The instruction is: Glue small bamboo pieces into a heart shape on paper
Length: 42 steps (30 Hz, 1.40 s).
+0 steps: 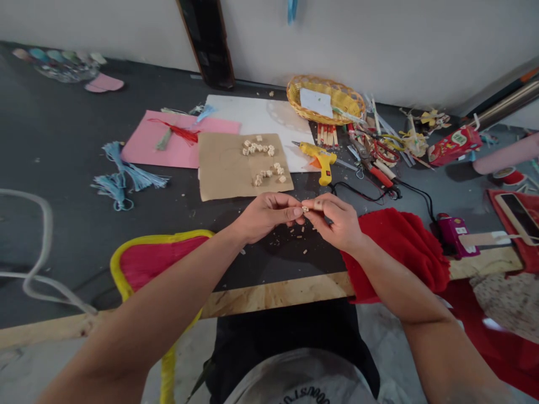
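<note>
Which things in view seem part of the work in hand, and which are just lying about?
Apparently part of it:
small pale piece, between left hand and right hand
similar pale pieces
cardboard beneath them
perhaps yellow glue gun

Seemingly just lying about:
blue tassels
wicker basket
red carton
red cloth

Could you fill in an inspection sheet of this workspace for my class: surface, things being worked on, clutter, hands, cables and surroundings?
Surface: dark tabletop with a wooden edge; pale crumbs scattered below the hands.
Job's things: a tiny pale piece at the fingertips; pale clusters on a brown card.
Clutter: glue gun right of the card; basket behind it; blue tassels at left; red cloth at right.
Hands: left hand and right hand meet at the piece, both pinching.
Cables: black cable by the glue gun; white cord at far left.
Surroundings: pale wall behind; dark panel upright, tilted, against it.
</note>
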Each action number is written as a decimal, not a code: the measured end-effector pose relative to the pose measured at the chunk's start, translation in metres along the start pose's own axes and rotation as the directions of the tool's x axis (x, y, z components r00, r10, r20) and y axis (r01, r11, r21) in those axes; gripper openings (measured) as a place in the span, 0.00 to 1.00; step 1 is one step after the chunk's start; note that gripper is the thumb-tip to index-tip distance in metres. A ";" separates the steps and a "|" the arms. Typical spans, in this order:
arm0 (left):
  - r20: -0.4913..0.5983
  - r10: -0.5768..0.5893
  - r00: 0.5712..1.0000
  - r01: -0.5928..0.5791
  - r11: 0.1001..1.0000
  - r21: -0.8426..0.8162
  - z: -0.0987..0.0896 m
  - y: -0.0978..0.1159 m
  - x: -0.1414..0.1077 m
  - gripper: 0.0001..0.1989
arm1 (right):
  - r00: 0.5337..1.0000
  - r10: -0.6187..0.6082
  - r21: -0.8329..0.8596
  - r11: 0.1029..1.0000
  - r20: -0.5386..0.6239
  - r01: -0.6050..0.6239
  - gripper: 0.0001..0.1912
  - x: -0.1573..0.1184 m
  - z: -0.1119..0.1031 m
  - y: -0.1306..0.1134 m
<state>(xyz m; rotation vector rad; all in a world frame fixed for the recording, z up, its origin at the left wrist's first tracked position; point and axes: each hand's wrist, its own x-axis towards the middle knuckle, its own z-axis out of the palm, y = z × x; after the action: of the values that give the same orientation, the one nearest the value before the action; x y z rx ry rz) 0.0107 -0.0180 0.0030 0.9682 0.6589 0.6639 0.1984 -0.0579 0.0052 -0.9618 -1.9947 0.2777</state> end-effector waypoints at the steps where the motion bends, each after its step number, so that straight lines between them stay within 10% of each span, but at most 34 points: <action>1: -0.007 0.004 1.000 -0.004 1.000 0.008 0.000 0.000 0.000 0.13 | 1.000 0.002 0.004 1.000 0.001 -0.002 0.09 0.000 0.000 0.000; 42: 0.039 0.036 0.999 -0.039 0.996 0.078 -0.002 -0.005 0.001 0.14 | 0.999 0.035 0.063 0.997 0.036 -0.038 0.06 -0.003 0.000 0.006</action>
<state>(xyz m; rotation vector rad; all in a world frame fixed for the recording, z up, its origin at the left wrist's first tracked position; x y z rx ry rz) 0.0107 -0.0182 -0.0029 1.0658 0.6392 0.6550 0.2022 -0.0561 0.0008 -0.9598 -1.9890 0.3780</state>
